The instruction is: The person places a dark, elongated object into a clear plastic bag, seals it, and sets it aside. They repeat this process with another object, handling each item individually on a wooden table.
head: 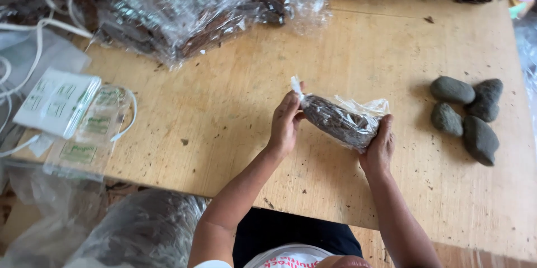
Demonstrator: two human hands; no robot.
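Above the wooden table [347,50], one bag [341,121] of dark leaves is gripped by left hand [285,124] and right hand [379,147]. Its long axis runs upper-left to lower-right. Four stones [467,117] lie beside it.

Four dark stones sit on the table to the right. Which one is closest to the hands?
The lower-left stone, the small rounded one. It lies nearest the right hand, which holds the clear bag of dark leaf. The other three sit farther right or farther up the table.
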